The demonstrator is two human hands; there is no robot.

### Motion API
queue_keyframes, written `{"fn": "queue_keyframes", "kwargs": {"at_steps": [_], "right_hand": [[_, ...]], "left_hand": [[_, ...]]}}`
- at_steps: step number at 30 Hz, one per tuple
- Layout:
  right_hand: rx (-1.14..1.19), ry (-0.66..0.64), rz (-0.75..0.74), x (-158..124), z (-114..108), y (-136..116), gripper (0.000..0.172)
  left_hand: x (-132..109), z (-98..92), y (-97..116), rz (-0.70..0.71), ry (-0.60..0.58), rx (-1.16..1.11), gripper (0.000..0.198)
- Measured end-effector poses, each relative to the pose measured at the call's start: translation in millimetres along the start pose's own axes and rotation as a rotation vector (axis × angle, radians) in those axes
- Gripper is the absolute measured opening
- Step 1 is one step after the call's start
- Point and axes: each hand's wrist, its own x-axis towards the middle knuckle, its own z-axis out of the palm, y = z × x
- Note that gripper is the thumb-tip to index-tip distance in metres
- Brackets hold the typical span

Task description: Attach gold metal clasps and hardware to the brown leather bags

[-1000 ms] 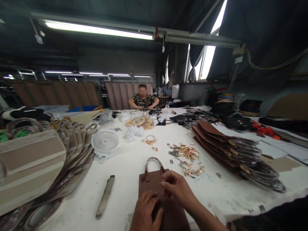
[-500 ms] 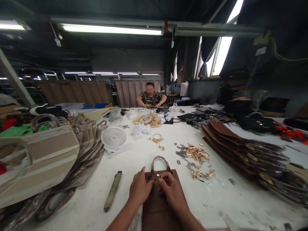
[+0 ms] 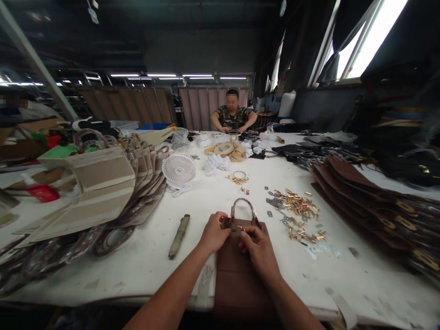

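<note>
A dark brown handbag panel [image 3: 231, 271] lies at the table's front edge, its looped handle [image 3: 244, 201] pointing away from me. My left hand [image 3: 213, 233] grips the panel's upper left edge, thumb on top and fingers at the border. Over the upper middle of the panel, my right hand [image 3: 258, 247] pinches a small gold metal fitting [image 3: 242, 228] between thumb and fingertips. Whether the fitting touches the panel, I cannot tell. To the right, gold fittings [image 3: 298, 204] lie in a loose pile, with small grey metal plates [image 3: 270, 214] beside them.
A cloth-wrapped tool [image 3: 179, 237] lies left of my hands. Beige bag pieces [image 3: 103, 183] are stacked at left, near a white fan [image 3: 178, 170]. Brown panels [image 3: 357, 197] pile up at right. Tape rolls [image 3: 225, 148] lie farther back. Another person [image 3: 233, 114] sits across the table.
My view has tilted downward and turned left, so the scene sits higher and farther right. Both hands stay at the panel's top; the right still pinches the gold fitting.
</note>
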Motion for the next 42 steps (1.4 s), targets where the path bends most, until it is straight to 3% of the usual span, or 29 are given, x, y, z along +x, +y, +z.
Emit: {"fn": "queue_keyframes", "kwargs": {"at_steps": [5, 9, 11, 19, 24, 28, 30, 32, 35, 37, 42], "right_hand": [[-0.007, 0.011, 0.010, 0, 4, -4, 0.056], [-0.016, 0.014, 0.007, 1, 6, -3, 0.055], [-0.024, 0.010, 0.004, 1, 6, -1, 0.052], [0.003, -0.008, -0.013, -3, 4, 0, 0.048], [-0.015, -0.012, -0.016, -3, 5, -1, 0.047], [-0.035, 0.002, -0.006, -2, 6, -1, 0.047], [-0.040, 0.001, 0.000, -2, 7, -1, 0.048], [-0.048, -0.003, 0.005, -2, 7, -1, 0.048], [-0.084, -0.010, 0.010, -4, 8, -2, 0.048], [-0.130, -0.012, 0.010, -5, 8, -3, 0.049], [-0.259, -0.037, 0.012, -3, 16, -7, 0.044]], "left_hand": [[-2, 4.9, 0, 0.086, 0.024, 0.113, 0.046], [-3, 4.2, 2, 0.065, 0.015, 0.173, 0.015], [-2, 4.0, 3, 0.046, 0.024, 0.166, 0.010], [-7, 15.0, 4, -0.004, 0.103, -0.035, 0.012], [-11, 25.2, 8, -0.025, 0.197, -0.123, 0.032], [-12, 22.5, 4, -0.129, 0.241, -0.261, 0.023], [-15, 15.5, 0, -0.227, 0.211, -0.357, 0.032], [-19, 5.5, -4, -0.314, 0.104, -0.459, 0.041], [-25, -9.8, -5, -0.378, -0.106, -0.601, 0.040], [-28, -16.5, -5, -0.374, -0.181, -0.675, 0.037], [-35, -15.0, -10, -0.293, -0.116, -0.758, 0.030]]}}
